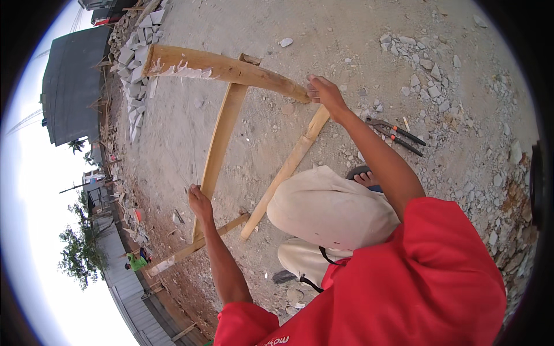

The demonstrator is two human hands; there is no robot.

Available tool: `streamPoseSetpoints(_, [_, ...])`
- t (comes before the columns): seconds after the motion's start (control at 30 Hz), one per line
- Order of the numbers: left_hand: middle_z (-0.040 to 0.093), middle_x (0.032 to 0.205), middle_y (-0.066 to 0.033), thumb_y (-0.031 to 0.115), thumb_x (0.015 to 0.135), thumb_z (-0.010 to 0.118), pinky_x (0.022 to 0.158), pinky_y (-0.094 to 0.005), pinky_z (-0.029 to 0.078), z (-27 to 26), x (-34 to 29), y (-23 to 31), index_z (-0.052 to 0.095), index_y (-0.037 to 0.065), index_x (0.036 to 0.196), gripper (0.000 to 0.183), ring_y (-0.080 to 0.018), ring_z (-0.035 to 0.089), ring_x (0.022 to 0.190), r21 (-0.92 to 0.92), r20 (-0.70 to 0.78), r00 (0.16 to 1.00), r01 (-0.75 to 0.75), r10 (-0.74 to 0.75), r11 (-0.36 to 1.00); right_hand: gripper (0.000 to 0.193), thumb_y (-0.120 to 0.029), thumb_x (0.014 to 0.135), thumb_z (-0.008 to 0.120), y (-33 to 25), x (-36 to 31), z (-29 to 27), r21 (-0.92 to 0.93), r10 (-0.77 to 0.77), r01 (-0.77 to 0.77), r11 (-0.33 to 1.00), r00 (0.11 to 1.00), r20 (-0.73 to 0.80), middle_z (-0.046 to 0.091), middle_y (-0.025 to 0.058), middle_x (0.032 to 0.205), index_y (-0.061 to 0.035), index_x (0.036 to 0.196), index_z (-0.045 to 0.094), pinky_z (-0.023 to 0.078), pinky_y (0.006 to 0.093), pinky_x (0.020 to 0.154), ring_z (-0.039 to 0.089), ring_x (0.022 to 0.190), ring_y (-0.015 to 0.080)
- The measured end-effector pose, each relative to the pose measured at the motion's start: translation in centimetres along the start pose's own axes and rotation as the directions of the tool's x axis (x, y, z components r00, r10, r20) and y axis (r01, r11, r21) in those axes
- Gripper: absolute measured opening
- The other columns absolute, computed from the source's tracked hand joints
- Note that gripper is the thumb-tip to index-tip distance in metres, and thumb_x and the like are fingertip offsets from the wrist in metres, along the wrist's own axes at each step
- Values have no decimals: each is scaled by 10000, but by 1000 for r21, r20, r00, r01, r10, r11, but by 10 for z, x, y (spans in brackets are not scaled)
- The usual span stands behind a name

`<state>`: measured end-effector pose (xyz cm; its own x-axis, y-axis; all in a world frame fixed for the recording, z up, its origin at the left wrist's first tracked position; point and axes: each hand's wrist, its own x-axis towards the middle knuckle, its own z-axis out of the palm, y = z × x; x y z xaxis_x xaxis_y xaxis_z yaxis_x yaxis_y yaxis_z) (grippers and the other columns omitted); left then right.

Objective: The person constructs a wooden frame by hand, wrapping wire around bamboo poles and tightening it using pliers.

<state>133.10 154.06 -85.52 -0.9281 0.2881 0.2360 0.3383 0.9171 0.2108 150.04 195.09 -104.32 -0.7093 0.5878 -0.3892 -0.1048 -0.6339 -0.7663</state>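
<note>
A wooden trestle-like frame stands in front of me, made of a thick top beam (216, 64), a long middle board (224, 130), a nearer leg (283, 170) and a low crosspiece (184, 251). My left hand (200, 203) is closed beside the middle board; faint thin wire rises from its fingertips. At the right end of the top beam is my right hand (326, 95), its fingers bent together against or just beside the wood. Whatever those fingers pinch is too small to make out. Pincers (398, 136) with orange and black handles lie on the ground right of my right forearm.
Broken stones (427, 72) and rubble spread over the right side. White blocks (134, 69) are piled at the far left. A person in green (137, 262) is by the grey fence (118, 259). My bent knee (329, 207) and sandalled foot (366, 176) are close to the frame.
</note>
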Motion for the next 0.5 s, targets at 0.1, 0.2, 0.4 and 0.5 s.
streamPoseSetpoints(0.1, [649,886,-270,371,1040,365,744,-486,444,1,1,-5,629,-54,988,503,-434,609,836,14,-4,1000,-14,14,1000,468,-410,972,542,26,-12,-17,24,62,-61,998,998,-23,613,29,950,-31,1242,592,474,282,749,575,817,110])
streamPoseSetpoints(0.2, [653,872,-255,373,1043,361,740,-466,449,4,1,0,629,-58,988,511,-405,613,811,-5,-9,1000,3,-3,1000,423,-400,961,568,45,-19,-35,0,161,-161,987,987,-9,650,36,1008,-58,1207,607,485,276,751,605,849,114])
streamPoseSetpoints(0.4, [653,860,-231,393,1047,353,735,-433,452,5,4,-7,621,-71,997,538,-341,606,777,-46,-7,999,34,-34,998,392,-353,946,600,60,-20,-50,20,201,-200,980,979,-32,638,24,965,-56,1200,616,485,264,715,602,818,109])
streamPoseSetpoints(0.5, [654,868,-227,406,1046,356,738,-433,452,5,5,-9,621,-72,1009,549,-327,604,778,-72,-3,999,49,-50,996,397,-350,945,599,55,-21,-50,29,215,-215,976,977,-9,640,25,973,-52,1208,613,485,269,715,599,814,109])
